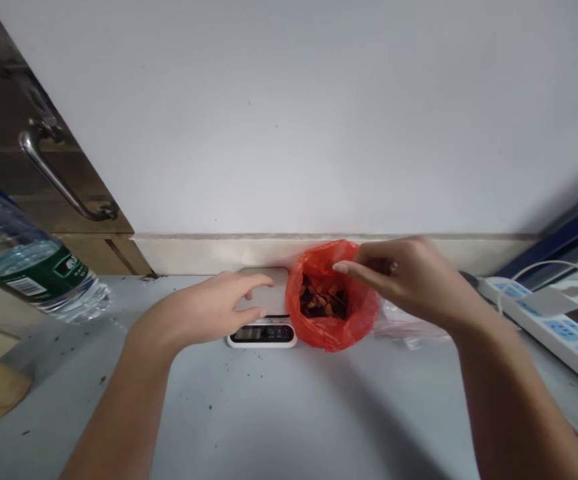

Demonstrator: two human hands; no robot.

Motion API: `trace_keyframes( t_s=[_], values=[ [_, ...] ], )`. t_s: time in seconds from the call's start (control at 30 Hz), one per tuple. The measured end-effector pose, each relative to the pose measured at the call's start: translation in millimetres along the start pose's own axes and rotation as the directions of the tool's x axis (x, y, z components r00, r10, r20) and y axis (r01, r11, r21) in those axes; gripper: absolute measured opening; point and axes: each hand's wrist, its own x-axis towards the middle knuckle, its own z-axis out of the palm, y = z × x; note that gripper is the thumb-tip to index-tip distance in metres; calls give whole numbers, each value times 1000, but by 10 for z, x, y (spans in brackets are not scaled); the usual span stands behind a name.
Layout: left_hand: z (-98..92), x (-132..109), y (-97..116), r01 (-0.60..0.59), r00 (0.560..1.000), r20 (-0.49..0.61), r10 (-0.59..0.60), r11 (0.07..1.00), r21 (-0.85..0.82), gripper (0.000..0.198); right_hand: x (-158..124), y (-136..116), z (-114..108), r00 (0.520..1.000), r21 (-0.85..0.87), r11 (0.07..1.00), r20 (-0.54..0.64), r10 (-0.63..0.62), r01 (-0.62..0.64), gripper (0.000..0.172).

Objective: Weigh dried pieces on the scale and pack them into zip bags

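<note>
Left hand [219,303] rests flat, released, on the scale [263,313]; right hand [409,280] pinches the red bag [331,297] rim (flimsy, light, probably best gripped there).

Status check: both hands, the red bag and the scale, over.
Left hand open, resting on scale. Right hand pinching rim of red bag, dried pieces inside. Clear bag behind the right hand.

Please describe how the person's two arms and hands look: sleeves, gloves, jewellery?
Both forearms are bare up to the picture's lower edge; no sleeves show. The left hand and the right hand wear no gloves. No watch, bracelet or ring is visible. The fingernails look short and unpainted.
</note>
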Motion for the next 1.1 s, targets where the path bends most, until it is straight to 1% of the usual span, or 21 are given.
trace_keyframes(
  t_s=[0.07,0.13,0.17,0.23,0.27,0.33,0.37,0.43,0.5,0.53,0.6,0.63,0.67,0.73,0.8,0.83,0.93,0.97,1.03,1.07,1.1],
  values=[
    [38,-13,32,-53,998,-33,53,999,-1,52,-32,88,-93,999,19,999,-18,46,-46,40],
    [99,25,89,-149,985,-90,149,989,9,49,-71,196,-193,990,36,994,-88,110,-108,30],
    [137,62,130,-211,968,-132,212,977,19,47,-93,259,-241,980,42,989,-138,144,-140,27],
    [224,158,234,-340,912,-225,342,939,52,42,-140,398,-329,946,63,978,-247,210,-201,22],
    [271,210,292,-403,874,-263,408,912,78,41,-165,472,-367,923,79,970,-297,245,-231,20],
    [370,311,402,-504,797,-309,520,853,135,38,-216,623,-431,877,114,947,-357,322,-301,16],
    [420,355,447,-536,769,-315,556,830,156,38,-243,697,-458,852,130,930,-372,368,-345,15],
    [516,431,509,-568,740,-311,596,802,184,38,-299,837,-498,798,153,882,-380,468,-445,13],
    [599,490,533,-579,732,-294,614,789,206,39,-358,963,-519,759,149,830,-343,553,-538,14],
    [631,514,536,-582,731,-284,620,784,215,39,-387,1019,-520,751,142,807,-303,586,-573,15],
    [671,549,537,-582,735,-269,623,782,222,39,-436,1118,-503,744,121,765,-180,644,-633,21],
    [680,562,537,-581,740,-261,620,784,218,39,-454,1161,-486,729,101,739,-118,674,-667,25],
    [682,571,537,-578,745,-256,616,788,213,40,-467,1200,-464,706,78,709,-70,705,-701,30],
    [675,585,541,-574,754,-249,608,794,202,40,-477,1262,-411,651,28,652,-33,758,-758,38],
    [662,590,549,-571,759,-244,604,797,195,41,-470,1304,-364,611,4,613,-54,789,-790,44],
    [655,589,555,-570,761,-242,602,798,196,41,-464,1316,-350,598,3,600,-73,798,-800,44],
    [626,567,581,-564,764,-234,601,798,212,44,-441,1291,-374,562,-6,569,-169,810,-822,34],
    [611,553,590,-562,761,-242,602,798,217,45,-432,1253,-405,559,-4,571,-210,802,-821,32],
    [569,518,604,-557,748,-292,596,803,211,44,-410,1118,-485,591,36,630,-308,745,-775,30],
    [543,497,607,-552,739,-334,585,810,199,44,-396,1021,-524,620,77,687,-369,693,-722,27],
    [513,474,605,-544,728,-383,568,819,180,44,-378,905,-556,650,133,758,-433,624,-639,24]
  ],
)
